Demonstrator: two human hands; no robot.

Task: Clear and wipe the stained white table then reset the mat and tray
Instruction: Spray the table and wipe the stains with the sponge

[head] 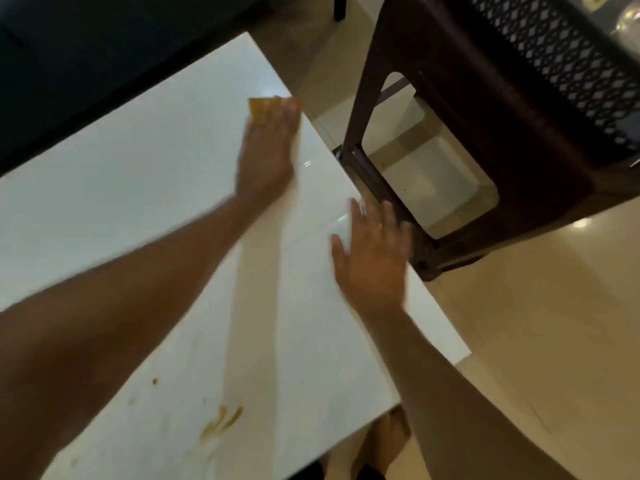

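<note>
The white table (145, 188) fills the left and middle of the head view. Yellow-brown smears (223, 422) and a small brown spot (154, 381) mark its near part. My left hand (266, 150) reaches far across the table and presses a yellow cloth (259, 107) flat under straight fingers, close to the right edge. My right hand (372, 261) lies flat with fingers spread on the table's right edge. No mat or tray is in view. The frame is motion-blurred.
A dark brown plastic stool (485, 140) with a perforated top stands on the beige tiled floor (540, 327), its legs right against the table's right edge. A dark sofa (90, 46) runs along the far side. My bare foot (388, 441) shows below the near edge.
</note>
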